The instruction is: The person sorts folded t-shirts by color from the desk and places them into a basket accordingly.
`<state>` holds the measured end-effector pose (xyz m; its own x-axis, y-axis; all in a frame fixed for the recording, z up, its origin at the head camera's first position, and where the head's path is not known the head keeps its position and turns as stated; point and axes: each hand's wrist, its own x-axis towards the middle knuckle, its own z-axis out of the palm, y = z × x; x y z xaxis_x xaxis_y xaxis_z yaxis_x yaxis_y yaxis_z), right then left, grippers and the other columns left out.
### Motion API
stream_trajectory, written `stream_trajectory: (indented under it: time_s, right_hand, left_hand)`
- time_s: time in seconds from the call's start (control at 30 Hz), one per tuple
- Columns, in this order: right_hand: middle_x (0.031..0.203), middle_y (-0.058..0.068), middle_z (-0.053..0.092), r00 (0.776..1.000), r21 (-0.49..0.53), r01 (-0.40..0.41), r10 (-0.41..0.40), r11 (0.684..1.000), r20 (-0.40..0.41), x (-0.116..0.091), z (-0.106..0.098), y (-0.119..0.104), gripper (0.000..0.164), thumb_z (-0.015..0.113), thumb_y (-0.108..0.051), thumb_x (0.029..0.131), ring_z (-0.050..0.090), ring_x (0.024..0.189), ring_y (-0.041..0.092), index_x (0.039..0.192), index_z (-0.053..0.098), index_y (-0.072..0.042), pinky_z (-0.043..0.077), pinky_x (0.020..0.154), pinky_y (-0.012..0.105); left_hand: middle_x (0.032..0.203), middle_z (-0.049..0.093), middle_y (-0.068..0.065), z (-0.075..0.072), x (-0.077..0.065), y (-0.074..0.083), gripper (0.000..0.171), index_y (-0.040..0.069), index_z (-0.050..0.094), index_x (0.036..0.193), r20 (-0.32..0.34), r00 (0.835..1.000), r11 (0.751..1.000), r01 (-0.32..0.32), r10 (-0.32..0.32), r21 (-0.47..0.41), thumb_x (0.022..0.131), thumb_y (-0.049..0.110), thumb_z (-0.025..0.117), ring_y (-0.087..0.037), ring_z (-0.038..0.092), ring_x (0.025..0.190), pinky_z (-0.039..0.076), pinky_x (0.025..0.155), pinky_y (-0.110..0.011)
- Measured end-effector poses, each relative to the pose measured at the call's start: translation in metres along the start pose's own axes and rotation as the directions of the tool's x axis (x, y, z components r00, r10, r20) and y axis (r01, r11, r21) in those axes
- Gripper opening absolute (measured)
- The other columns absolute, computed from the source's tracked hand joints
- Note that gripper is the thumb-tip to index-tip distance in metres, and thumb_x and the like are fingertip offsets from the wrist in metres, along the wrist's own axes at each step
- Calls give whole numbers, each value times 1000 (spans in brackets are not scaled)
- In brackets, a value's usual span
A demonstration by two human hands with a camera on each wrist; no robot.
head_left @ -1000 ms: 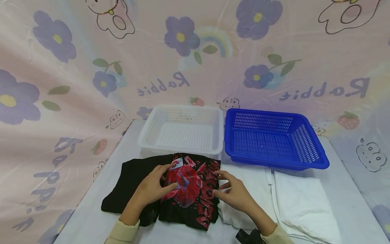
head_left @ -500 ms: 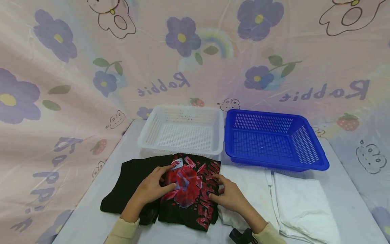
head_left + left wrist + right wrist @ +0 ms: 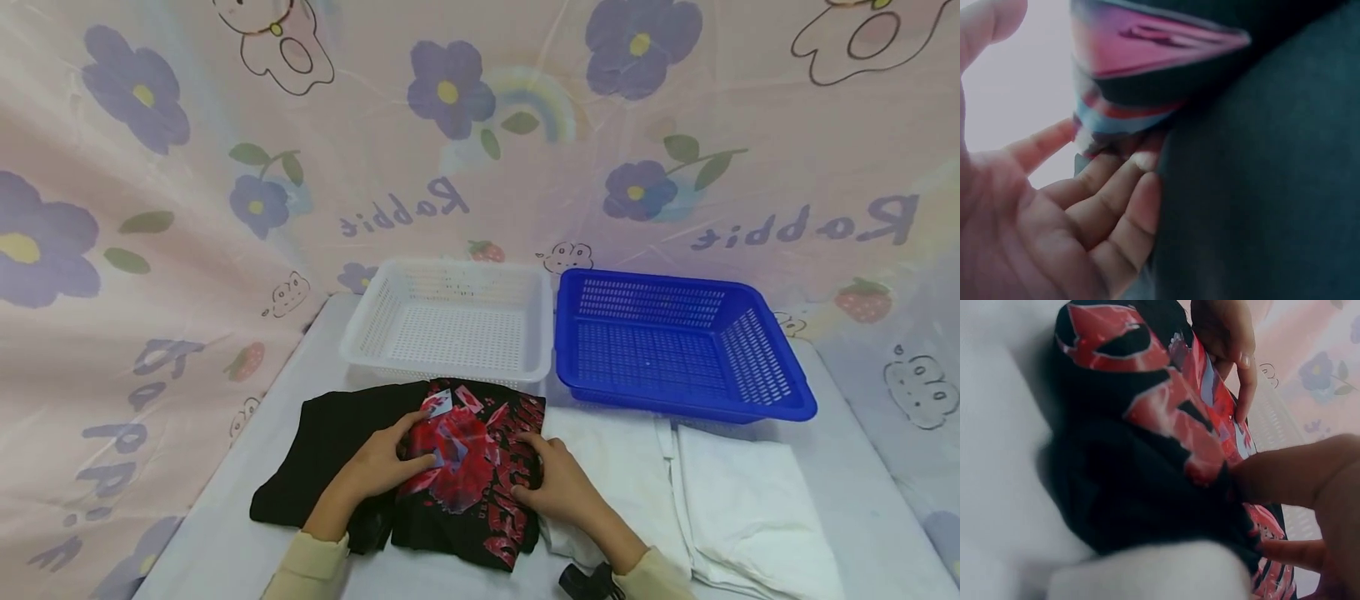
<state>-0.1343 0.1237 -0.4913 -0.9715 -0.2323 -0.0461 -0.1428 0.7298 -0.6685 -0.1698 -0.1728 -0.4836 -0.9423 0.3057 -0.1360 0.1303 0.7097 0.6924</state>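
Note:
A folded black shirt with a red flower print and red lettering (image 3: 461,492) lies on the table between both hands. My left hand (image 3: 378,462) is at its left side, thumb over the print. In the left wrist view, fingertips of this hand (image 3: 1054,237) reach under the shirt's edge (image 3: 1147,81), with the thumb held apart. My right hand (image 3: 562,487) touches the right side, thumb and forefinger spread on the lettering. In the right wrist view, its straight digits (image 3: 1291,472) rest against the shirt (image 3: 1122,481), where the cloth bunches slightly.
A plain black folded garment (image 3: 322,450) lies on the left, partly under my left forearm. Two white folded garments (image 3: 615,475) (image 3: 757,500) lie on the right. Behind stand a white basket (image 3: 450,367) and a blue basket (image 3: 682,404), in front of a patterned curtain (image 3: 510,200).
My right hand has moved left, from the shirt's right edge further onto the lettering. The left hand and the shirt have hardly moved.

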Motion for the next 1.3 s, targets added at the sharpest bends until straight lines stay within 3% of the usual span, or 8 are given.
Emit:
stream_trajectory:
  time_s: [0.2, 0.53, 0.6, 0.73, 0.83, 1.03, 1.3]
  right_hand:
    - [115, 17, 56, 1000, 16, 7, -7, 1000, -3, 0, 4, -1, 74, 78, -26, 69, 58, 98, 27, 136, 50, -14, 49, 80, 47]
    - [112, 10, 60, 1000, 64, 29, -29, 997, -8, 4, 5, -5, 68, 81, -22, 65, 56, 94, 21, 128, 55, -17, 47, 79, 41]
    - [114, 8, 61, 1000, 88, 21, -20, 996, -17, 3, 6, -5, 67, 82, -21, 65, 57, 97, 21, 127, 56, -19, 47, 79, 41]
    - [118, 7, 64, 999, 198, -30, 36, 980, -31, 2, 6, -4, 64, 83, -14, 66, 59, 85, 18, 124, 58, -20, 47, 70, 36]
    - [115, 9, 65, 997, 221, -43, 57, 974, -57, 3, 7, -5, 63, 84, -11, 64, 56, 81, 18, 121, 60, -20, 45, 68, 34]
    - [109, 13, 64, 994, 109, -54, 64, 993, -89, 0, 8, -8, 62, 84, -16, 64, 53, 89, 22, 122, 61, -20, 45, 71, 39]
    - [116, 9, 65, 997, 73, -31, 36, 997, -69, 0, 12, -15, 62, 81, -17, 68, 59, 104, 31, 125, 59, -14, 48, 85, 51]
  left_hand:
    - [105, 66, -5, 2, 1, -4, 75, 24, 38, 146, 25, 1000, 999, -13, 14, -39, 83, 49, 71, -12, 58, 86, 49, 77, -36]
    - [123, 60, -12, 7, 1, -2, 78, 21, 29, 150, 80, 997, 995, 1, 7, -98, 85, 44, 68, -19, 60, 97, 48, 86, -45]
    - [123, 60, -11, 8, 0, -2, 78, 20, 28, 150, 89, 996, 994, -6, 16, -106, 86, 43, 67, -18, 60, 96, 48, 86, -45]
    - [121, 61, -9, 10, -1, 0, 76, 20, 28, 150, 99, 995, 993, -21, 32, -115, 88, 42, 65, -16, 60, 95, 48, 85, -43]
    - [123, 61, -10, 12, -1, 0, 76, 20, 29, 150, 85, 996, 995, -32, 40, -96, 88, 44, 65, -17, 60, 96, 48, 85, -44]
    - [142, 49, -11, 18, 0, 2, 73, 20, 30, 150, 69, 994, 995, -80, 83, -52, 89, 42, 65, -23, 55, 113, 45, 94, -50]
    - [131, 53, -10, 17, -1, 0, 75, 19, 29, 150, 78, 994, 996, -71, 74, -50, 88, 39, 67, -16, 56, 95, 47, 83, -39]
